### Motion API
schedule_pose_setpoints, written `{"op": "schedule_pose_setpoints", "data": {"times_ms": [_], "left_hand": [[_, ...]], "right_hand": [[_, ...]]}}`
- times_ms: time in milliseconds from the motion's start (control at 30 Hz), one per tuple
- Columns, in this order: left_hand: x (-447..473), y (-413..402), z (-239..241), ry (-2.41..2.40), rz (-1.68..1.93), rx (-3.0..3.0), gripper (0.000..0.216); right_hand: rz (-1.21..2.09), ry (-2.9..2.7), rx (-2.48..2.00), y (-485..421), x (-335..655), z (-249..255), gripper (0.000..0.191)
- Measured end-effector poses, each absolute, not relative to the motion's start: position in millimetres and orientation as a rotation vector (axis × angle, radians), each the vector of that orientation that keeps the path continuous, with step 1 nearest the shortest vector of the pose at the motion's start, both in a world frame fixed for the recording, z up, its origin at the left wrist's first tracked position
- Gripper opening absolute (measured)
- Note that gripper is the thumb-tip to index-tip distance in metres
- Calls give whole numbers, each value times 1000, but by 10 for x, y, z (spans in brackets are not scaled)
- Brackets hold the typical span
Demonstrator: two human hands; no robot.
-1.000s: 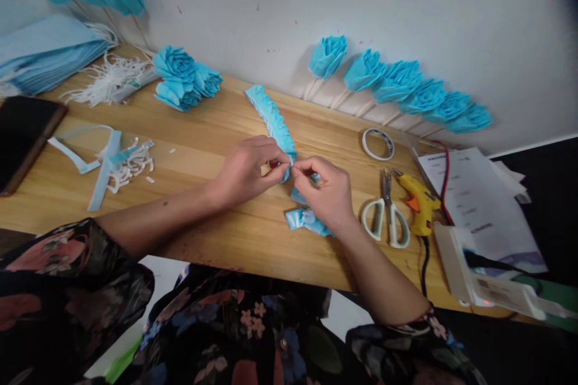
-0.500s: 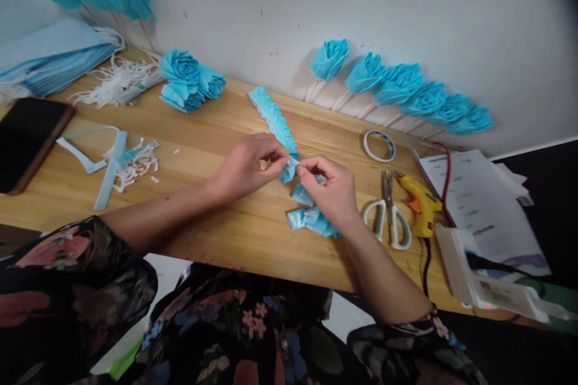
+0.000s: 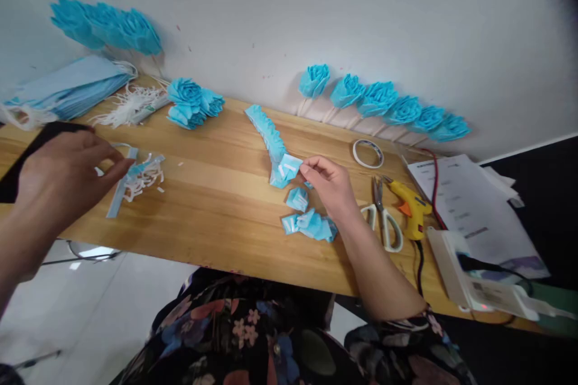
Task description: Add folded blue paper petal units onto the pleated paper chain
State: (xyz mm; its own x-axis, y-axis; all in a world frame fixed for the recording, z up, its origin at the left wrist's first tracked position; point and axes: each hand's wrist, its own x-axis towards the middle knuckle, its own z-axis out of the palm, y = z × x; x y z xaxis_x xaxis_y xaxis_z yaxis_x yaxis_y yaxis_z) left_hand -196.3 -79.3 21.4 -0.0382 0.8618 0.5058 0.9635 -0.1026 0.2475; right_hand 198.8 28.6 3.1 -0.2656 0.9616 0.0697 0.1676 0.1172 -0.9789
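Observation:
My right hand (image 3: 332,183) pinches a folded light-blue piece (image 3: 285,169) at the near end of a row of pleated blue pieces (image 3: 266,129) on the wooden table (image 3: 217,204). Just below lie two more small blue folded pieces (image 3: 298,198) and a crumpled blue bunch (image 3: 311,225). My left hand (image 3: 63,177) hovers far to the left. Its fingers are drawn together, tips at a pile of white and blue scraps (image 3: 139,173). I cannot make out whether anything is between them.
Scissors (image 3: 383,216), a yellow glue gun (image 3: 409,204) and a tape roll (image 3: 368,152) lie right of my right hand. Papers (image 3: 469,204) and a white power strip (image 3: 478,289) lie farther right. Blue paper roses (image 3: 383,102) line the wall; more roses (image 3: 192,102), a mask stack (image 3: 67,90), a dark flat object (image 3: 27,150) left.
My left hand left the blue piece and swung far left to the scrap pile. My right hand stays pinched on the piece. The view has tilted down and left.

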Motion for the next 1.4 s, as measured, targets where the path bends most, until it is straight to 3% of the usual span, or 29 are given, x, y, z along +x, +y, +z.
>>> {"op": "schedule_pose_setpoints", "data": {"times_ms": [133,200,433,567,733,1400], "left_hand": [[-1644,-605,280,-2018,-847,-2074,52],[-1272,-441,344,-1925,-953,-2287,56],[-165,60,310,-2165,-1534,-3235,35],[-1,173,192,-2322,-1996,-3107,23],[10,182,99,-2361,-2248,-2941,20],[-55,147,11,-2264,-2014,-2965,20]], "right_hand": [[1262,-1599,-1117,276,1972,6,18],[1266,-1617,-1112,268,1966,-13,17],[1285,-1632,-1080,258,1980,-1,18],[1256,-1623,-1082,281,2000,23,18],[1297,-1598,-1065,292,2009,33,20],[1266,-1731,-1157,225,1943,61,17]]}}
